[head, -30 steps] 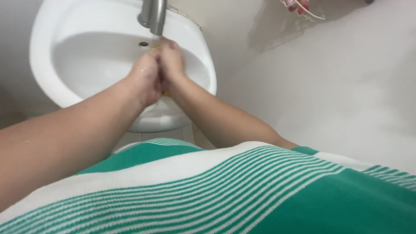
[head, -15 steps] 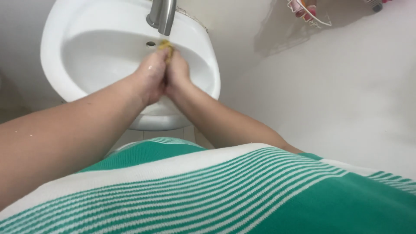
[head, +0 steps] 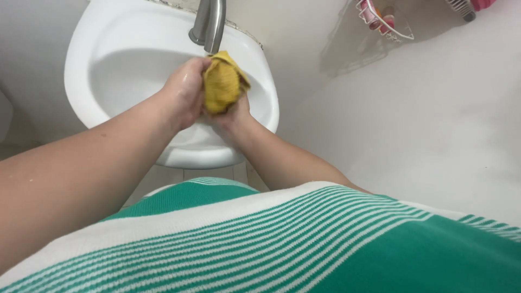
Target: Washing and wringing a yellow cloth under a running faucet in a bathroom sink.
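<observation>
Cloth point(head: 221, 82), mustard yellow, is crumpled into one thick wet-looking lump with folds and a small corner sticking out at its right. It sits over the sink point(head: 108, 65), just below the tap point(head: 209, 24). Two hands hold it: the left hand point(head: 184, 95) is closed on its left side, the right hand point(head: 234, 115) is cupped under it with fingers curled around. One sink, white, smooth and rounded like ceramic. One tap, grey brushed metal, tube-shaped. Right of the sink, high on the wall, hangs one white wire rack point(head: 385, 21).
</observation>
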